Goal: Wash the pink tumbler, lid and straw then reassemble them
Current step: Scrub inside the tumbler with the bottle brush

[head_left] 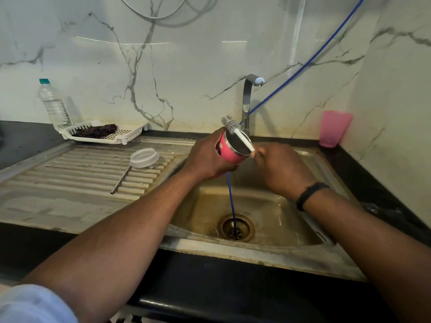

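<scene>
At the centre of the frame the left hand wraps its fingers round the pink tumbler, holding it tilted over the sink with its open mouth facing right. The right hand, just right of it, pinches the white handle of a bottle brush, which lies across the tumbler's rim with its bristled head sticking out toward the tap. A black band circles the right wrist. A blue tube runs down from the upper right, passes behind the hands and drops into the drain. Left of centre, on the ribbed draining board, the clear lid sits with the metal straw just below it. Further to the upper left stand a white tray holding a dark cloth and a water bottle. A pink cup stands upside down on the table at the right.
</scene>
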